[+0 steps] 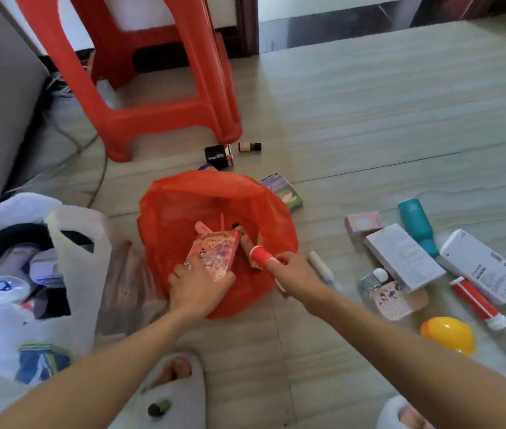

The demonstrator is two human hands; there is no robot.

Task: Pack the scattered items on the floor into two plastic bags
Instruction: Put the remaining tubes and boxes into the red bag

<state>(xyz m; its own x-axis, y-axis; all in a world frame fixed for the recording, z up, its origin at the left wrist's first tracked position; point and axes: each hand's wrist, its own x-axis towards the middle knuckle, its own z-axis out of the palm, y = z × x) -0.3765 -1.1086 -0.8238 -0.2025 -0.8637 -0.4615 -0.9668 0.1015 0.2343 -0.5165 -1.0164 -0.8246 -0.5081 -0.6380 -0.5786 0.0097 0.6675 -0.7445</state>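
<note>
Two hands over one red bag [183,199]: left [197,284] grips pink box [213,258], right [295,267] pinches red tube [259,254].

One head-worn wide-angle view looked steeply down and forward at the tiled floor [369,119], close over a red bag [183,205]; a red stool [159,119] stood at the far left.

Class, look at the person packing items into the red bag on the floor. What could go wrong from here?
1. The red bag is thin and slack, and neither hand holds its rim; it may collapse shut.
2. The left hand grips a pink box whose corners could tear the plastic.
3. The right hand grips a red tube beside the box; the two items may collide.
</note>
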